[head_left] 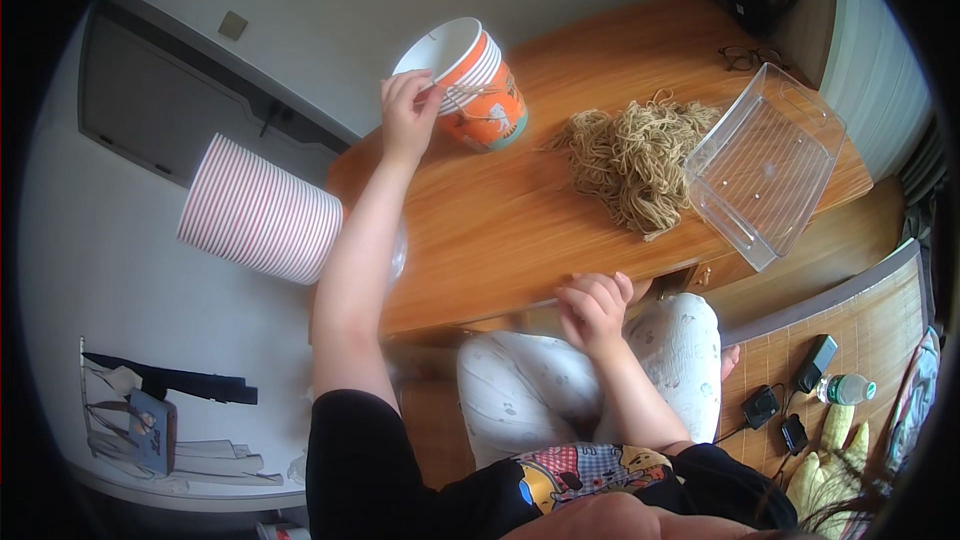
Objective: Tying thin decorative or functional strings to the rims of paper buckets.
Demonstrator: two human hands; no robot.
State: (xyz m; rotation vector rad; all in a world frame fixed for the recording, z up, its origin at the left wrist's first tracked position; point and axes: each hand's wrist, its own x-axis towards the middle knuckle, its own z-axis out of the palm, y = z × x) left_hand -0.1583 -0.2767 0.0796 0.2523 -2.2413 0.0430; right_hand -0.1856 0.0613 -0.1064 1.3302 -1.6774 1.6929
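Note:
At the far left of the table stands a stack of nested paper buckets [487, 118], orange with white rims and tilted in view. My left hand [410, 105] is at its near-left rim, fingers closed on a few thin strands of twine [470, 91] that run across the bucket's outside. To the right lies a tangled heap of tan twine [640, 160]. My right hand [595, 310] hovers by the table's near edge, over my lap, with its fingers curled in and nothing showing in them.
A clear plastic bin [765, 170] sits tilted right of the twine, with eyeglasses [750, 58] behind it. A tall stack of white cups or buckets with pink-edged rims [260, 210] stands left, beside my left forearm. A bottle [845, 389] and small black devices [815, 364] lie lower right.

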